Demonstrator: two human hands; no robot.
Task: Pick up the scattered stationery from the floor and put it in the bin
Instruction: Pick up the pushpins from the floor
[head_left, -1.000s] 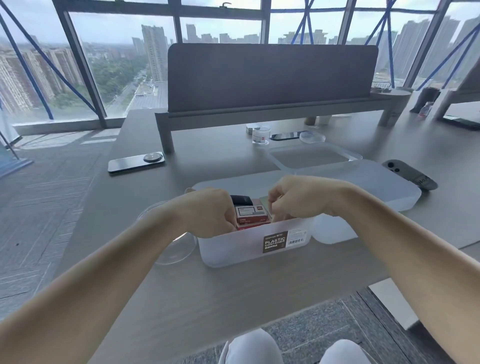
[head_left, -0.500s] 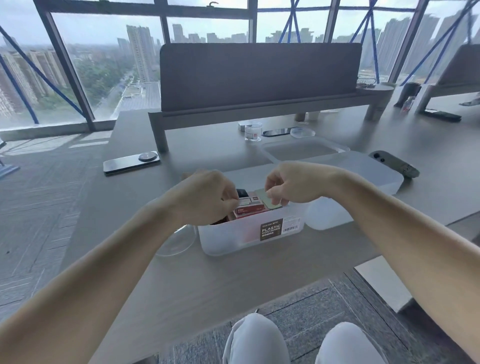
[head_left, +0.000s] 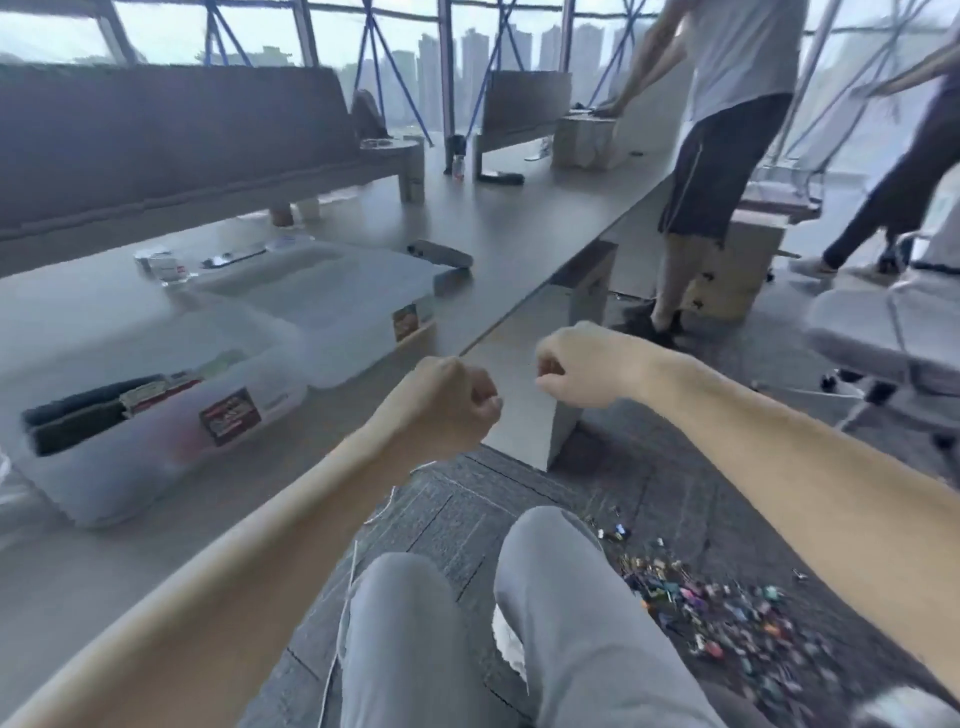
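Seated person, left hand (head_left: 448, 401) and right hand (head_left: 577, 365) curled into fists, nothing visible in either, bin (head_left: 156, 441) part filled on desk (head_left: 519, 218) at their left, stationery (head_left: 727, 613) scattered on carpet (head_left: 519, 499) beside right leg (head_left: 571, 623).

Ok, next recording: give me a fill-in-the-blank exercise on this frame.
The heap of small multicoloured stationery pieces lies on the dark carpet floor, to the ____ of the person's grey-trousered knees.
The clear plastic bin stands ____ the grey desk.
The left hand and the right hand both have ____ fingers.
Missing: right; on; curled.
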